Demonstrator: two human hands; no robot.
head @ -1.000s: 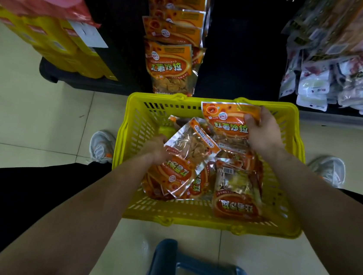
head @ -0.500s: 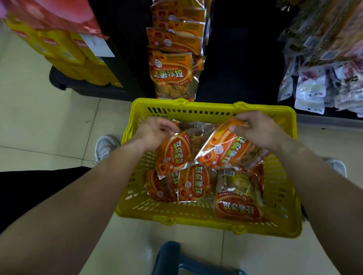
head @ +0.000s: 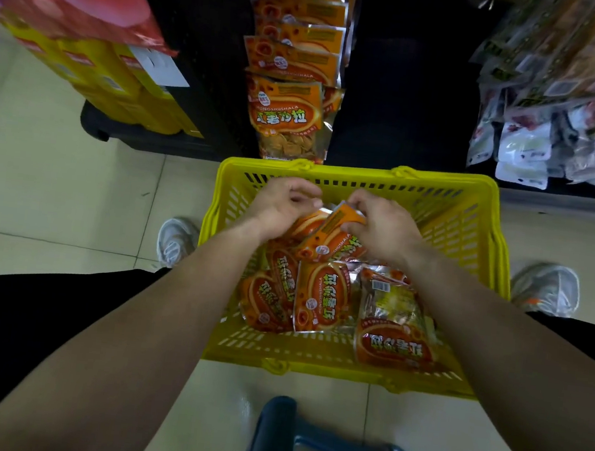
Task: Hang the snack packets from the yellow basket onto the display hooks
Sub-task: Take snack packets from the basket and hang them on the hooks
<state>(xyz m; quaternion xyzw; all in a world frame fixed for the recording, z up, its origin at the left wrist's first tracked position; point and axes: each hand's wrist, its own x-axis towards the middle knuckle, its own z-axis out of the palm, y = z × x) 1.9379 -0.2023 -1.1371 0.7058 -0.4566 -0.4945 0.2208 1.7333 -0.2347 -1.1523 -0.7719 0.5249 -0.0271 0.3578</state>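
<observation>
Forearms extended; left hand (head: 279,206), right hand (head: 386,228) close together, fingers curled in grip.

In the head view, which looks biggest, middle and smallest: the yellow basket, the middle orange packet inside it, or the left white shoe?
1. yellow basket
2. orange packet
3. white shoe, but it is farther away and partly hidden behind the basket, so 2 and 3 are unsure.

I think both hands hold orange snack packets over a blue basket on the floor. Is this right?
The colour is wrong: the head view shows a yellow basket, not blue. The left hand and right hand do hold orange snack packets over it.
</observation>
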